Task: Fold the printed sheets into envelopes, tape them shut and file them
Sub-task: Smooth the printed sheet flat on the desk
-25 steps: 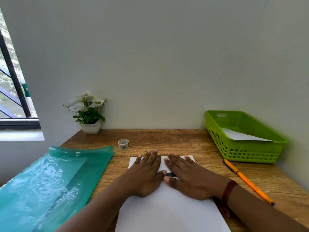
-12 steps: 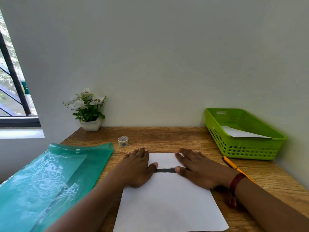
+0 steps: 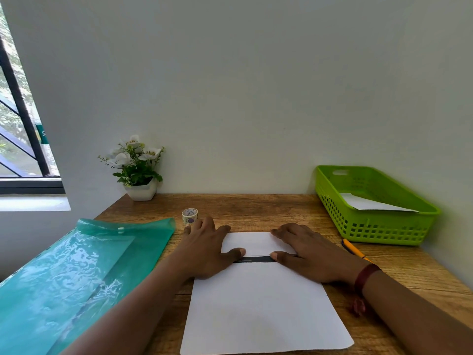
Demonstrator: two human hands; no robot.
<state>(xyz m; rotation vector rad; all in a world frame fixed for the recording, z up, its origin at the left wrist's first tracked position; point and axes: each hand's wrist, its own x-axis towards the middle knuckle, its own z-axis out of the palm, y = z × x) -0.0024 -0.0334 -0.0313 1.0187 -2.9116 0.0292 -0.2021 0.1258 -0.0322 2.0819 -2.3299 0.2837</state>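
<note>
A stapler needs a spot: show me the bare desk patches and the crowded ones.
Bare desk runs along the back between the flower pot and the green basket, behind the tape roll. A smaller patch lies right of the pencil, near the basket. Crowded: teal folder left, sheet under the left hand and right hand centre.

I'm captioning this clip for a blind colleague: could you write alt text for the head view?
The left hand and right hand press flat on the far end of a white sheet on a desk, thumbs at a dark strip. A green folder lies left; tape roll and flowers behind; a green basket and pencil right.
</note>
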